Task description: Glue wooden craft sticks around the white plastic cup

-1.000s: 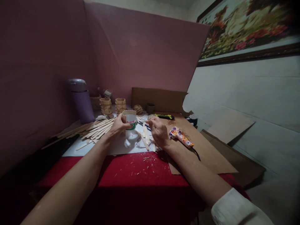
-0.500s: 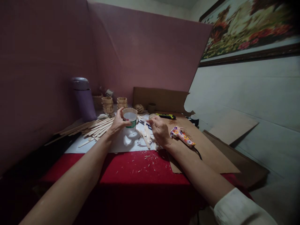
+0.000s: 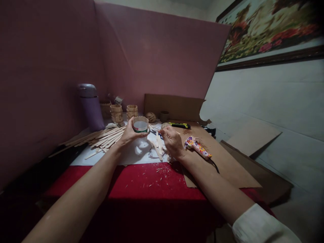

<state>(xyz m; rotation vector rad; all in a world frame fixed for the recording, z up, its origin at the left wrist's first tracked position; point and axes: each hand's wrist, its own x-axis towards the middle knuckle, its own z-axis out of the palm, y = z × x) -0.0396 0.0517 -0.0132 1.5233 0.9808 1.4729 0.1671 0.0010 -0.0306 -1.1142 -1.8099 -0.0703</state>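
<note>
My left hand [image 3: 128,134] is wrapped round a small clear plastic cup [image 3: 140,127] with a green and red label, held above the white paper. Pale wooden pieces with a scalloped top edge line the cup's far side. To its right, my right hand [image 3: 172,141] is closed in a pinch; what its fingers hold is too small to make out. A pale sliver shows just behind the knuckles. Loose craft sticks [image 3: 159,145] and scraps lie between the hands, with scissors [image 3: 155,133] partly hidden beyond them. A fan of craft sticks [image 3: 108,137] spreads to the left.
Two stick-covered cups [image 3: 116,114], a twine ball [image 3: 151,117] and a purple bottle [image 3: 91,113] stand behind. On the cardboard [image 3: 227,172] at right lie a patterned glue gun [image 3: 197,147] with its cord and a yellow-black utility knife [image 3: 180,125]. Wood chips litter the red cloth [image 3: 152,189].
My left hand has tilted the cup slightly, so less of its green label shows. My right hand stays nearly in place, and a pale sliver now shows behind it.
</note>
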